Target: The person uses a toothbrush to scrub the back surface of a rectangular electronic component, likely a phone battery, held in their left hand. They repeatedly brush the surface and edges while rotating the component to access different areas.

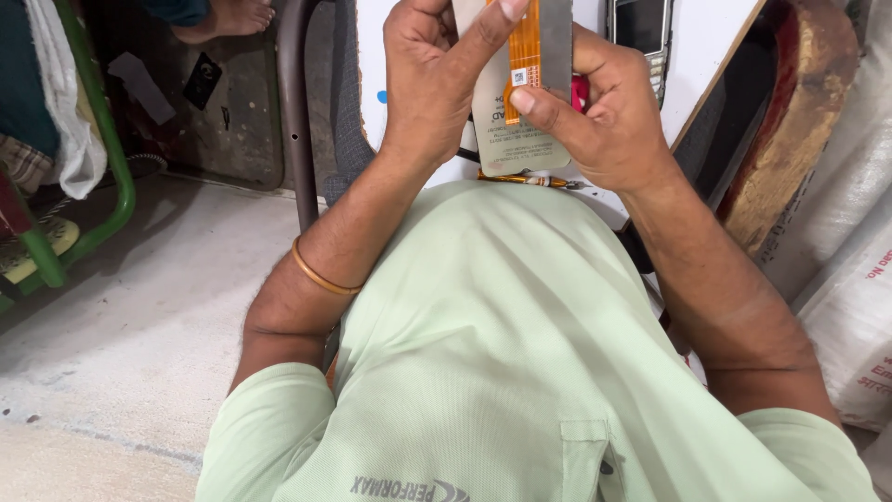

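We see both hands raised at twelve o'clock of the view, above the person's pale green shirt. The left hand is clenched around the left edge of a thin grey panel, its index finger stretched across the top of the panel. The right hand grips the panel's right edge, and its thumb presses on the panel face just below an orange ribbon strip that runs down the middle. The panel stands upright, held clear of the white bench behind it. A small red item shows between the right fingers; we cannot tell what it is. A slim golden tool lies on the bench at the panel's six o'clock. A dark phone rests on the bench at two o'clock of the hands. A gold bangle circles the left forearm. At ten o'clock a bare foot of another person rests on the floor, with a green metal frame at nine o'clock.
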